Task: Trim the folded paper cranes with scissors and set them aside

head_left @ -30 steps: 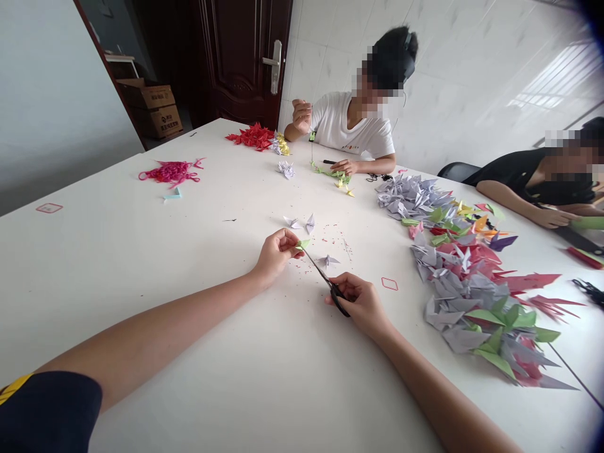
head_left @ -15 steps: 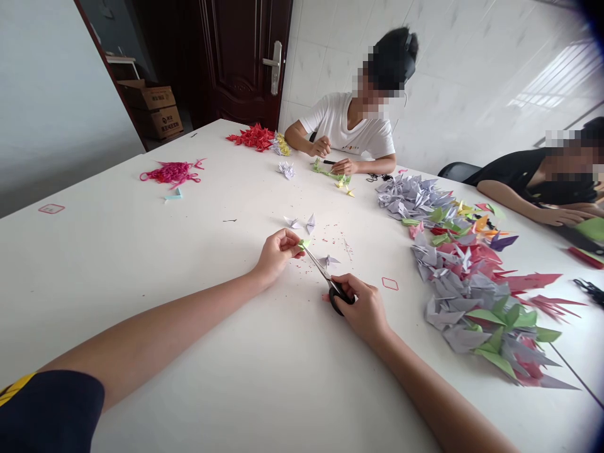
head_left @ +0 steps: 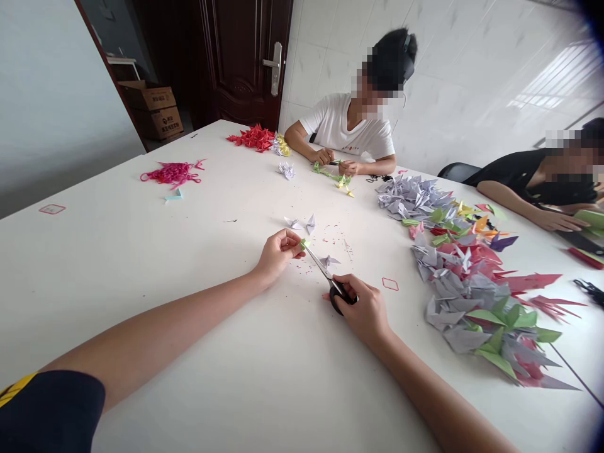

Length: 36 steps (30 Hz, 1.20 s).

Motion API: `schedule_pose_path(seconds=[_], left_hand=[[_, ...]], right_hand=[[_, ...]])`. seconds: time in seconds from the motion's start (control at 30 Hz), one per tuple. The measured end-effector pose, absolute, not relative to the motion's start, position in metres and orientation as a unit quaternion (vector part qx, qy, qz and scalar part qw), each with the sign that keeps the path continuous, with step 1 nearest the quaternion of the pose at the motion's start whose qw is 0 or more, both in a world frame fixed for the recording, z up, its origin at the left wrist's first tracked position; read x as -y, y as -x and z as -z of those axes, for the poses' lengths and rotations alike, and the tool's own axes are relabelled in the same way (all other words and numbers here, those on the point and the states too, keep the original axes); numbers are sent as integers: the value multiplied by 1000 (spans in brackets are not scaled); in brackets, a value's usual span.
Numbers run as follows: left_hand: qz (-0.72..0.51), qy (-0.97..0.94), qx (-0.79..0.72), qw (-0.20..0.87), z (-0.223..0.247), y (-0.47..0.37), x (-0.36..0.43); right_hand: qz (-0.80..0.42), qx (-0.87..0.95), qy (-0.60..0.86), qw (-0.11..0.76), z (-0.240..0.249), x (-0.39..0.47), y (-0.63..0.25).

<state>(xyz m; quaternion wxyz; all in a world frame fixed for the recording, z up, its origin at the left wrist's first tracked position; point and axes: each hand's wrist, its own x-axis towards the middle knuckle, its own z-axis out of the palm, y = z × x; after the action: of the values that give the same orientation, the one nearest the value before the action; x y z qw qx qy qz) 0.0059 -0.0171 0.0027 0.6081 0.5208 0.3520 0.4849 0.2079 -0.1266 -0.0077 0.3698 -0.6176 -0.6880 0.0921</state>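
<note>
Pinched between the fingers of my left hand (head_left: 279,257) is a small piece of folded green paper (head_left: 304,243), mostly covered by the fingers. My right hand (head_left: 365,305) grips black-handled scissors (head_left: 325,272), whose blade tips reach up to the green paper. Whether the blades are apart cannot be made out. Just beyond my hands lie white paper cranes (head_left: 310,224), and one more white crane (head_left: 329,260) rests beside the scissors. Tiny red paper scraps (head_left: 302,267) are scattered on the white table (head_left: 212,358) around them.
A long heap of paper cranes (head_left: 465,270) spreads along the right. Pink cord (head_left: 173,173) and a light blue paper strip (head_left: 174,196) lie at the left. Red cranes (head_left: 255,137) are piled at the far edge. Two people sit across, one in a white shirt (head_left: 363,135).
My hands and the scissors stay almost still. Across the table, the white-shirted person's hands have drawn closer together over green paper. The person at right has shifted a hand and some green paper.
</note>
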Motion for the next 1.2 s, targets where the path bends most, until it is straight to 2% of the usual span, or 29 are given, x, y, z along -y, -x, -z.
schedule_pose_path(seconds=[1.2], left_hand=[[-463, -514, -364, 623, -6, -6, 17]], right_hand=[[-89, 683, 626, 365, 8, 126, -208]])
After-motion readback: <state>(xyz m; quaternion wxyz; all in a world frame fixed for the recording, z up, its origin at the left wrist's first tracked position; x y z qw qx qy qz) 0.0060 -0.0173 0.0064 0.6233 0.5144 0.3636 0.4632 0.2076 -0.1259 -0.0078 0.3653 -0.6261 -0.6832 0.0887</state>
